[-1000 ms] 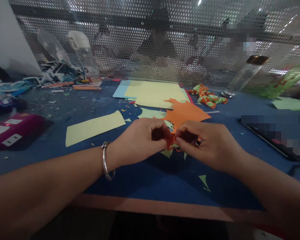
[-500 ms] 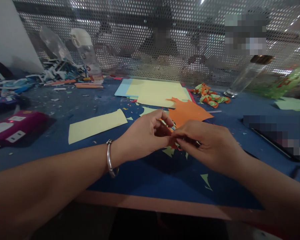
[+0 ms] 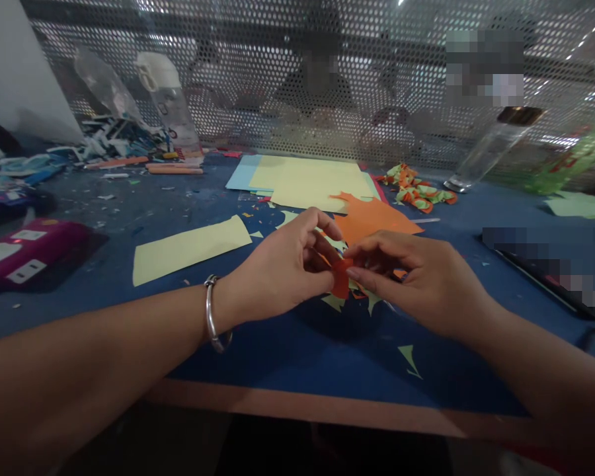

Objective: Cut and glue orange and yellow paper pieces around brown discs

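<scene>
A small orange paper piece (image 3: pixel 342 277) is pinched between thumb and fingers of my left hand (image 3: pixel 292 261), above the blue table. My right hand (image 3: pixel 416 277) is closed too, its thumb and fingertips gripping the right edge of the same piece. Behind the hands lies a larger sheet of orange paper (image 3: pixel 377 221) with a jagged cut edge. Pale green and orange scraps (image 3: pixel 334 302) lie just below and behind my fingers. To the left of my left hand rests a pale yellow paper strip (image 3: pixel 191 251).
Yellow and blue sheets (image 3: pixel 312 182) are stacked at the back, beside crumpled orange-green paper pieces (image 3: pixel 416 188). A white-lidded bottle (image 3: pixel 171 99) and a glass bottle (image 3: pixel 496 152) stand before the perforated screen. A magenta box (image 3: pixel 34 251) sits left. One green scrap (image 3: pixel 409 360) lies near the front edge.
The orange piece between my fingers shows more clearly now, turned toward me. My fingers have shifted a little, and my right fingertips have moved slightly up and right.
</scene>
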Tool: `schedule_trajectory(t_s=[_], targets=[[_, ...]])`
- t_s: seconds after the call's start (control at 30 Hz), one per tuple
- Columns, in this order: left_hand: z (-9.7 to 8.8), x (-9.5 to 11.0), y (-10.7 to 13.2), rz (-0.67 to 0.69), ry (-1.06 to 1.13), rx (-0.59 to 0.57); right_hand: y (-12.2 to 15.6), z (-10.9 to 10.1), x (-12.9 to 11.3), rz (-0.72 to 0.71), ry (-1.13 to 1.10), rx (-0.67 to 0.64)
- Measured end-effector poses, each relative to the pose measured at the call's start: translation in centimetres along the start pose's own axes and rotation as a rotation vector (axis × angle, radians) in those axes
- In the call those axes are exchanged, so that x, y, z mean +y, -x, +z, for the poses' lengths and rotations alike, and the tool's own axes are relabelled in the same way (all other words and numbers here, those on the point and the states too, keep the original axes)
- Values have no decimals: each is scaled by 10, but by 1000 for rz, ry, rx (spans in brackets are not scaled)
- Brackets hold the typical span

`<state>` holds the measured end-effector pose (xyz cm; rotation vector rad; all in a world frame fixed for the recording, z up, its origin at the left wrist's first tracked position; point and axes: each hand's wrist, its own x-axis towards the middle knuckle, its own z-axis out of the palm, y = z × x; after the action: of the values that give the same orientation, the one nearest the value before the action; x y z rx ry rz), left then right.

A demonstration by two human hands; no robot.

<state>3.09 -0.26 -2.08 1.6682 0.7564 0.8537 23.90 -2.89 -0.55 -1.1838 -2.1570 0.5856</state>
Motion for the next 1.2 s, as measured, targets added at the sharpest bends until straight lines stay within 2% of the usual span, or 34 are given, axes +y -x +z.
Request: schedule_trajectory(t_s=[0.3,0.57,0.93,1.03,1.2], targets=[[1,1,0,22,49,-14,-1,-2,-4,56,-54,10],[1,4,2,14,2,8,-2,-2,-7,92,-121,-31],[2,5,4,21,69,10,-2,-1,-3,109,-127,-82],[2,7,4,-19,142,31,-1,-1,-3,108,-88,-54],[5,10,7,-211,309,68,0,-2,-4,86,-33,10]])
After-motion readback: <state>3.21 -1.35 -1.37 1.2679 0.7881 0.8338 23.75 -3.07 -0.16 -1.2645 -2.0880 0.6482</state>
